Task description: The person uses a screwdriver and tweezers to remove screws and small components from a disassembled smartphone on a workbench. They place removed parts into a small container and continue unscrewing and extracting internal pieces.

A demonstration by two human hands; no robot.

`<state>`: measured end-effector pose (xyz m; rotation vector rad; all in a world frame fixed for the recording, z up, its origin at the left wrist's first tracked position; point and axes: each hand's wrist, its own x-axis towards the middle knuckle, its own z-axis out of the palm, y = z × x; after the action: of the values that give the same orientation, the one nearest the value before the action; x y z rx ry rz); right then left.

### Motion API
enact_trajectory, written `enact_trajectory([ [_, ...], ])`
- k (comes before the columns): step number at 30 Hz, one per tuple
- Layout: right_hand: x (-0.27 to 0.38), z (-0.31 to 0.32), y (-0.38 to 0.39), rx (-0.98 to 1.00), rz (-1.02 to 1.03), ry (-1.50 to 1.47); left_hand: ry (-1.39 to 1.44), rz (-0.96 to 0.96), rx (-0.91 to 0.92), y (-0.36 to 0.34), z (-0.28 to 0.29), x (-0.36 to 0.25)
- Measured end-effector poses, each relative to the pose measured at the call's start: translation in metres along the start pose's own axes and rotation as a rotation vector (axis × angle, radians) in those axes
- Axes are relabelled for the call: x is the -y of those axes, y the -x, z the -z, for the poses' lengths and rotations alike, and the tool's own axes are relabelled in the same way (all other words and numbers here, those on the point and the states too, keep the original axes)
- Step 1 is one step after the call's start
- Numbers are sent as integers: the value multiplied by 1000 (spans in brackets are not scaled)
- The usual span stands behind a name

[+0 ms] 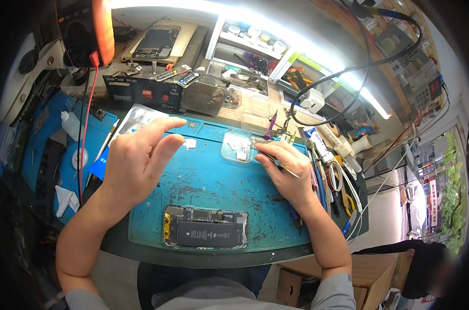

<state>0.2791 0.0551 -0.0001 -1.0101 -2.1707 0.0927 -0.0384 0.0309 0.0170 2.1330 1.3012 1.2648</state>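
My left hand (133,160) is raised above the left part of the blue mat (188,181), thumb and forefinger apart with nothing between them. In my right hand (291,170) I pinch slim tweezers (287,169), their tips pointing left at a small clear plastic box (225,153). Small white pieces (240,154) lie in that box. Left of it, a small white piece (191,143) rests on the mat, near my left thumb. An opened phone (206,230), its black battery and inner parts showing, lies sideways near the mat's front edge, touched by neither hand.
Screwdrivers, pliers (351,201) and cables crowd the mat's right side. A black power unit (141,93) stands behind, with an orange-cased meter (102,31) at upper left. A black cable (348,70) loops overhead. Another person (426,268) is at far right.
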Motion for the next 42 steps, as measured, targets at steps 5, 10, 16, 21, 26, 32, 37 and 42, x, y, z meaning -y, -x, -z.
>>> enact_trajectory([
  [5,-4,-4,0,-2,-1,-3,-4,-15,-15,-1,-3,1],
  [10,-4,-4,-2,29,-93,-14,-4,28,1,0,0,-1],
  [16,-7,-7,1,11,-69,-29,6,47,22,0,0,-1],
  [21,-6,-7,0,-9,-31,-7,-3,32,14,0,0,-1],
  [26,-4,-6,0,-3,-141,-71,-3,39,17,0,-1,0],
  [32,-9,-10,4,5,-416,-323,-12,41,16,0,-3,-1],
  [37,-13,-8,4,70,-532,-437,-23,43,19,0,-3,-1],
  [42,-12,-9,4,38,-505,-490,-20,63,30,0,-3,-1],
])
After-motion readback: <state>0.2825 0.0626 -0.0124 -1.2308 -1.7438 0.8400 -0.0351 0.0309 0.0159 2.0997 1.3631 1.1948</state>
